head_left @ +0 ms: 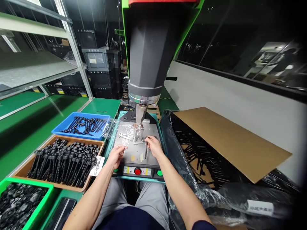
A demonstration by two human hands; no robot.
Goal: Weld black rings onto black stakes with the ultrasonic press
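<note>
My right hand [153, 145] pinches a thin black ribbed rod [146, 150], which hangs upright over the right part of the grey metal machine plate [153, 163]. My left hand [117, 154] is at the plate's left side, its fingers curled together; what they hold, if anything, is too small to make out. Between and beyond the hands stands a metal fixture block [138, 133], partly under clear plastic film [126, 131]. The machine's metal horn [140, 113] points down just above the block.
At left stand a blue tray [57, 129] of black rods, a brown tray [24, 167] of headed black rods and a green bin [49, 195] of black parts. A red button [137, 171] is in front. Cardboard [235, 137] partly covers a plastic-lined box at right.
</note>
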